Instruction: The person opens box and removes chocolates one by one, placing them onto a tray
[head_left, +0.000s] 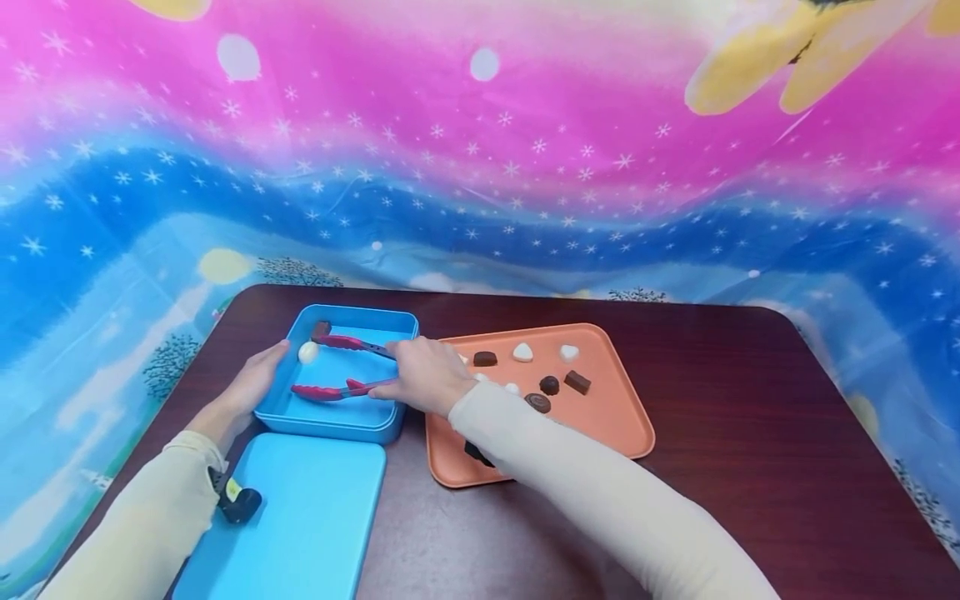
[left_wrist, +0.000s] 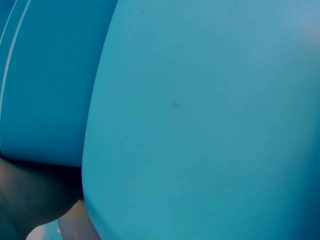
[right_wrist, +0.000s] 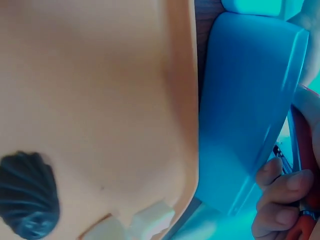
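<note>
My right hand grips red-and-black tongs over an open blue box. The tongs' arms are spread apart; the upper tip is at a brown chocolate in the box's far left corner, and nothing shows between the tips. A round cream-white chocolate lies just below the brown one. My left hand rests against the box's left outer wall, its fingers partly hidden. In the right wrist view, curled fingers wrap the tongs' handle.
An orange tray right of the box holds several dark and white chocolates, among them a dark shell-shaped one. The blue lid lies in front of the box. A dark wooden table carries everything; a patterned cloth hangs behind.
</note>
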